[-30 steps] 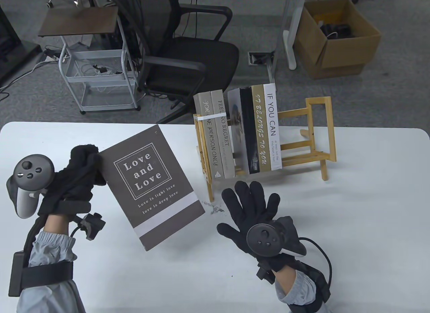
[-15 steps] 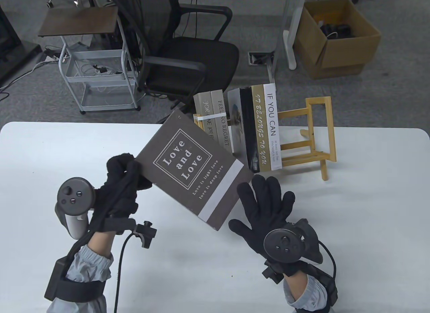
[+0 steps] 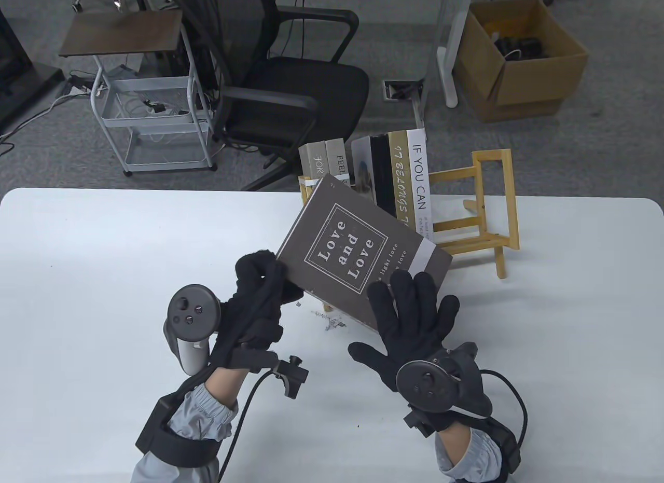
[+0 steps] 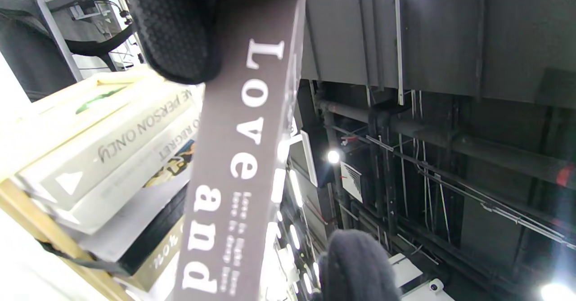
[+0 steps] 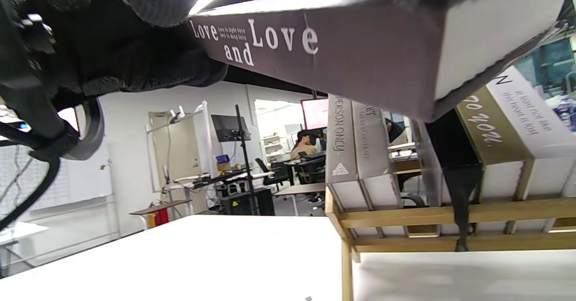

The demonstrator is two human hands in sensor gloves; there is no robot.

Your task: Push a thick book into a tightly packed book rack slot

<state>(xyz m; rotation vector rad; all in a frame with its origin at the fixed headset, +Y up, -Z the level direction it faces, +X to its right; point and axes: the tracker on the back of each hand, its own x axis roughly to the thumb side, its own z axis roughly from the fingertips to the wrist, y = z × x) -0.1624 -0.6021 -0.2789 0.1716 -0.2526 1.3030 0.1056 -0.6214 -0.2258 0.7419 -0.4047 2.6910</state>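
The brown "Love and Love" book [image 3: 358, 252] is up off the table [image 3: 104, 275] and tilted, cover facing the overhead camera, hanging right in front of the wooden book rack [image 3: 487, 203]. The left hand [image 3: 259, 301] grips it at the lower left corner, fingers curled over the edge; in the left wrist view a gloved fingertip [image 4: 180, 31] presses on the spine beside the white lettering. The right hand [image 3: 410, 322] has its fingers spread wide, fingertips lying on the book's near edge by the white band. From the right wrist view, the book's spine and page block [image 5: 360, 53] are seen from below, above the tabletop and clear of the rack's rails [image 5: 450, 215].

In the rack, the books stand upright: two grey ones on the left, "FOR ONE PERSON ONLY" [image 3: 313, 164] and its neighbour "FEEL NO REGRET" [image 3: 338, 161]. To their right come a pale picture-cover book [image 3: 363, 166], a black book [image 3: 381, 171], the gold "IT BELONGS TO YOU" [image 3: 399, 177] and the white "IF YOU CAN" [image 3: 419, 174]. The raised book hides the lower half of most of them. The right end of the rack stands open, with no books in it.

Some dark scuff marks [image 3: 329, 322] sit on the table between the two hands.
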